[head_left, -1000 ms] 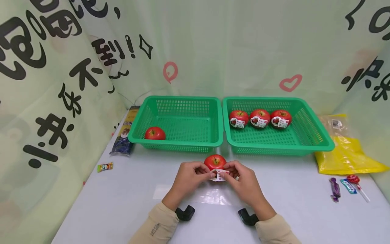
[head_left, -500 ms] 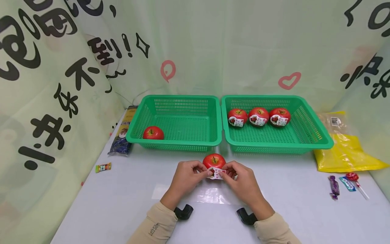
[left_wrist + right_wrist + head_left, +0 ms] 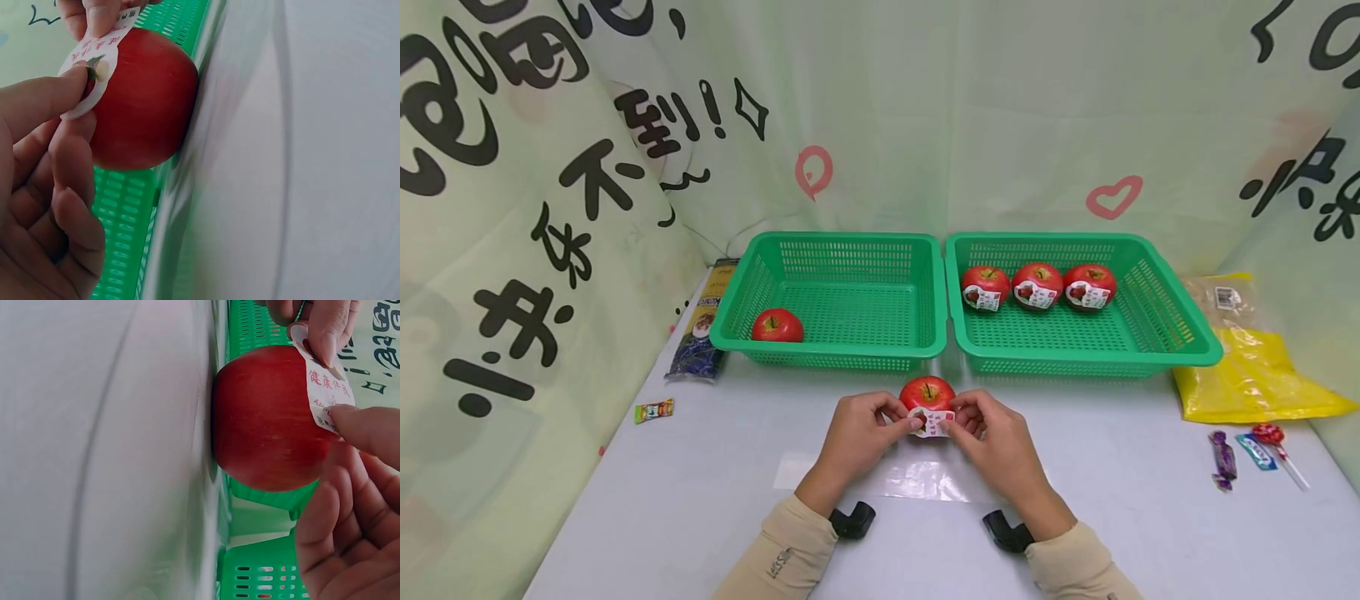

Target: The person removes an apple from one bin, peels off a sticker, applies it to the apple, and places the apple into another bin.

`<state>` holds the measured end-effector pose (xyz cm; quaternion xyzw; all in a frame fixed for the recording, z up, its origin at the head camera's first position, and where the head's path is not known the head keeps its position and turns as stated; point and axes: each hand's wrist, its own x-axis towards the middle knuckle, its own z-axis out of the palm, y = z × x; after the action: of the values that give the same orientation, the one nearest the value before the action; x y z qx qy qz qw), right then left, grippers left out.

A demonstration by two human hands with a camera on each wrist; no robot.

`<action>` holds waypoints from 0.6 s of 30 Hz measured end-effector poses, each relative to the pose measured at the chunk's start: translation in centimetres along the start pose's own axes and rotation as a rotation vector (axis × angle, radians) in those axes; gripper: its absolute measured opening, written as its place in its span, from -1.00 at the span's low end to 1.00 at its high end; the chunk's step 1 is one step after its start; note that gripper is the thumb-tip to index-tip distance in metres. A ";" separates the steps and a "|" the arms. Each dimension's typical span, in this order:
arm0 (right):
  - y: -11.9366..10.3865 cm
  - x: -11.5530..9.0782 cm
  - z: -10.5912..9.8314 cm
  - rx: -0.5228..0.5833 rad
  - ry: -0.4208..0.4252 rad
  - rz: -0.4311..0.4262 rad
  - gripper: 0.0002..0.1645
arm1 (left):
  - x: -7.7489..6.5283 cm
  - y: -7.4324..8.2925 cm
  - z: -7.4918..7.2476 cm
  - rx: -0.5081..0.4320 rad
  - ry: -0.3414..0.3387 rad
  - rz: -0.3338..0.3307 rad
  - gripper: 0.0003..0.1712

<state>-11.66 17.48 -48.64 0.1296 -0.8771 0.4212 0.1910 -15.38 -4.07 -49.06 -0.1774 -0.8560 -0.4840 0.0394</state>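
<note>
A red apple stands on the white table between both hands. Across its near side lies a white printed sticker with red lettering and a small fruit picture. My left hand holds the sticker's left end under its thumb, the fingers beside the apple. On the other end, the thumb of my right hand presses the sticker's corner, with fingertips at the apple's side. In the left wrist view the sticker lies along the apple's upper side. The right wrist view shows its lettering between the two thumbs.
Behind are two green baskets: the left basket holds one plain apple, the right basket three stickered apples. A clear sheet lies in front. A yellow bag and sweets sit right; a dark packet and small candy left.
The sticker has moved slightly up and left against the apple, now lying flatter on its near side. Both hands stay at its ends; the head view has shifted slightly.
</note>
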 end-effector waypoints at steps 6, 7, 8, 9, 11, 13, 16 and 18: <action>0.2 0.1 0.0 -0.040 -0.032 0.066 -0.45 | 0.2 -0.1 0.1 0.016 0.032 -0.033 -0.66; 0.3 0.1 0.0 -0.043 -0.053 0.084 -0.37 | 0.3 -0.1 0.1 0.002 0.023 -0.041 -0.61; 0.4 0.2 0.0 -0.043 -0.080 0.102 -0.28 | 0.4 -0.2 0.1 -0.019 0.005 -0.044 -0.53; 0.6 0.2 0.0 -0.038 -0.107 0.118 -0.20 | 0.5 -0.3 0.1 -0.048 -0.020 -0.047 -0.44; 0.8 0.3 0.0 -0.018 -0.159 0.144 -0.10 | 0.6 -0.4 0.1 -0.112 -0.087 -0.052 -0.28; 0.9 0.3 0.1 0.009 -0.198 0.162 -0.08 | 0.7 -0.5 0.1 -0.150 -0.152 -0.054 -0.18; 0.9 0.4 0.1 0.041 -0.228 0.182 -0.11 | 0.7 -0.4 0.0 -0.145 -0.196 -0.046 -0.18; 0.8 0.4 0.0 0.052 -0.240 0.205 -0.14 | 0.6 -0.3 -0.1 -0.115 -0.199 -0.048 -0.18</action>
<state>-12.29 17.93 -49.01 0.0938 -0.8911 0.4425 0.0375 -16.05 -4.17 -49.13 -0.2059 -0.8306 -0.5130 -0.0676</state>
